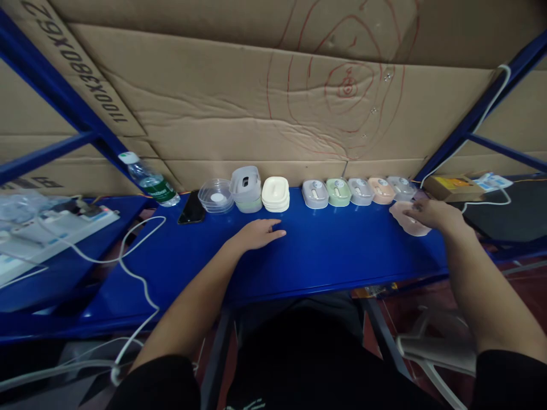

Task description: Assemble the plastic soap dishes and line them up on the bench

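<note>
My left hand (pixel 260 233) is over the blue table, thumb and fingers apart and nothing in it. It is nearest to a stack of cream-white lids (pixel 276 192). My right hand (pixel 433 213) grips a pale pink plastic container (pixel 409 219) by its right side; the container is slightly blurred. Just beyond it, a row of small lidded containers runs along the back: a lilac one (pixel 315 199), a green one (pixel 339 197), a greyish one (pixel 361 196), a peach one (pixel 382 195) and another greyish one (pixel 401 188).
Left of the lids stand stacked translucent tubs (pixel 246 193), clear round bowls (pixel 216 199), a black phone (pixel 192 209) and a water bottle (pixel 154 185). A white cable (pixel 143 279) crosses the table's left side near a power strip (pixel 85 228). A cardboard box (pixel 455 188) sits far right.
</note>
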`<state>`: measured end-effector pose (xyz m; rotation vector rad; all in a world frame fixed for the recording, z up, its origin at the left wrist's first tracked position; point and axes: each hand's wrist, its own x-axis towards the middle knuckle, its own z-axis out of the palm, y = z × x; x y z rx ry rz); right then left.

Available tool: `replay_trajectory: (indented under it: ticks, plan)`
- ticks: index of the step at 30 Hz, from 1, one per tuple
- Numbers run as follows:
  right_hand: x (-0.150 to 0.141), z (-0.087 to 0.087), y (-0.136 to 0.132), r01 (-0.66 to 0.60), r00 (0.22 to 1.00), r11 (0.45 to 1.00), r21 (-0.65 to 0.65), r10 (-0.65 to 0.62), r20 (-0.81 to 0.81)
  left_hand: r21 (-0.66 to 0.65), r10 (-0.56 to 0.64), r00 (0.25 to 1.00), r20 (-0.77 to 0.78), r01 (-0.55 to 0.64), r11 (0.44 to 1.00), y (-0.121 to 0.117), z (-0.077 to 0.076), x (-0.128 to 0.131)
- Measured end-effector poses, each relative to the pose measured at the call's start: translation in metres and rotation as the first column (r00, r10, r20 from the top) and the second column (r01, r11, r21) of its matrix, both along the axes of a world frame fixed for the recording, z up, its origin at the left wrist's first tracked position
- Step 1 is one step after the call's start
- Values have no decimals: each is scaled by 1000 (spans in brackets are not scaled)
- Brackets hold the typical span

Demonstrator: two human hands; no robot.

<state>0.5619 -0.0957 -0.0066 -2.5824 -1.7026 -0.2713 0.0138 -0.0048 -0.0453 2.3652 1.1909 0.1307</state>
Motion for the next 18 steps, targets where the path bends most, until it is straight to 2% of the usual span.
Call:
replay_trajectory:
  ticks: [3,11,13,15,17,18]
  plan:
    - [-8,0,3,87,996,988,-125,-88,-6,-2,-6,1000,-4,6,1000,1,-1,0]
    - [-6,-1,6,123,991,990,-72,-126,-35,-1,-11,1000,-2,11,1000,-1,-1,-2]
    - [-7,-3,7,150,988,989,-3,-150,-20,27,-31,999,21,30,999,-2,-1,-2]
    - [-16,-3,8,169,985,975,145,-171,-1,95,-51,994,92,42,995,-3,0,-1]
    - [-34,-1,12,108,993,941,320,-116,5,195,-40,979,198,1,981,-3,2,-1]
    - [-47,2,15,41,999,917,396,-47,7,253,-14,968,252,-52,966,-3,4,-2]
